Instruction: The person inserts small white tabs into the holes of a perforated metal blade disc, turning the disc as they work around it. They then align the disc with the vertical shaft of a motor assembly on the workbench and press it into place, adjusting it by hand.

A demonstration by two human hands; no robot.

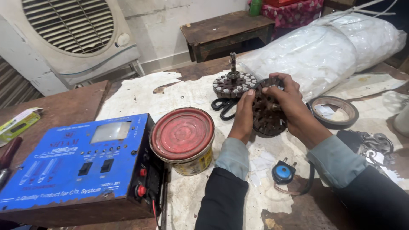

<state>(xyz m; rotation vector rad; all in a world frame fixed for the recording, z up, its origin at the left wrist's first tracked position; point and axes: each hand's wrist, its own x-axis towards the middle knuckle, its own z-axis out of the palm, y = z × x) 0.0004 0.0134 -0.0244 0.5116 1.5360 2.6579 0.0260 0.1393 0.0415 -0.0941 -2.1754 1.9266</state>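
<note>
both my hands are at the middle of the frame, holding a round, dark, slotted metal core (268, 113) up on its edge over the counter (200, 91). my left hand (243, 117) has its grip clenched on the core's left rim, fingers curled over the top with the thumb side toward me. my right hand (292, 104) grasps the core from the right, fingertips pinching at the upper rim, and the palm covers part of the slots. just behind the core, touching or nearly touching it, a second slotted core (233, 84) lies flat, with white slips in its slots and a short shaft (233, 63) standing upright from its centre. black-handled scissors (225, 106) lie just left of my left hand. to the lower left of my hands stands a tin can (184, 140) with a red lid, right beside a blue metal box (81, 164) with switches and red knobs that fills the lower left of the frame. a blue and black plug (283, 172) with its cord lies between my forearms near the bottom. a roll of tape (334, 111) lies flat to the right of my right hand, and a big white plastic sack (324, 49) lies across the upper right. a white air cooler (68, 36) stands in the upper left, and a dark wooden bench (228, 30) sits at the top centre.
</note>
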